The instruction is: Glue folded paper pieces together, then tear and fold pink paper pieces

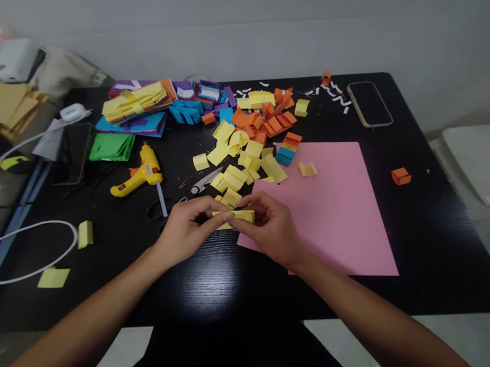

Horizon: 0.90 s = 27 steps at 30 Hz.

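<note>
A folded strip of yellow paper (244,215) is pinched between both hands above the near middle of the black table. My left hand (190,224) closes thumb and fingers on its left end. The right end sits in the bent fingers of my right hand (273,227). Just beyond the hands lies a heap of folded yellow papers (231,178). Scissors (205,181) rest to the left of that heap, their handles partly hidden by my left hand. Under my right wrist lies a pink paper sheet (345,217).
A yellow glue gun (145,172) with a glue stick lies left of the hands, near green papers (112,146). Orange folded papers (263,122) and bundled colored strips (138,100) are farther back. A phone (370,104) lies at back right; a white cable (20,223) loops at left.
</note>
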Each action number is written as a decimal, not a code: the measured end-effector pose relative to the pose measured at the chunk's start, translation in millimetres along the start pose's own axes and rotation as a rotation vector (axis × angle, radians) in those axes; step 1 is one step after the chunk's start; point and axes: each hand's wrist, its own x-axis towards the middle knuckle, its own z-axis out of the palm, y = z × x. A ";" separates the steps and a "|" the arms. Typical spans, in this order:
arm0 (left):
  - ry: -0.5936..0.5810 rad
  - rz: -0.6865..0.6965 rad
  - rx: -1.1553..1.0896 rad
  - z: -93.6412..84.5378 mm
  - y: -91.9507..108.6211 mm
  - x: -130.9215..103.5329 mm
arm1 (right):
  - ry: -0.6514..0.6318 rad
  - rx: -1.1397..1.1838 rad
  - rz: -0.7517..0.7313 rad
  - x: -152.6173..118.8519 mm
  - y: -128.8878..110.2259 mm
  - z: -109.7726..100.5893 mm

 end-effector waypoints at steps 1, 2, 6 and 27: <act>0.003 -0.009 -0.003 0.4 -0.3 0.0 | -0.003 -0.007 0.006 0.8 0.2 -0.3; 0.012 -0.021 -0.011 1.0 -0.6 -0.1 | -0.011 -0.009 0.015 1.7 0.3 -0.8; 0.066 -0.078 -0.075 3.3 -1.8 0.4 | -0.057 0.031 0.064 5.2 0.2 -2.6; -0.096 -0.287 -0.300 1.1 -2.3 1.3 | 0.070 0.116 0.023 11.0 4.9 -6.6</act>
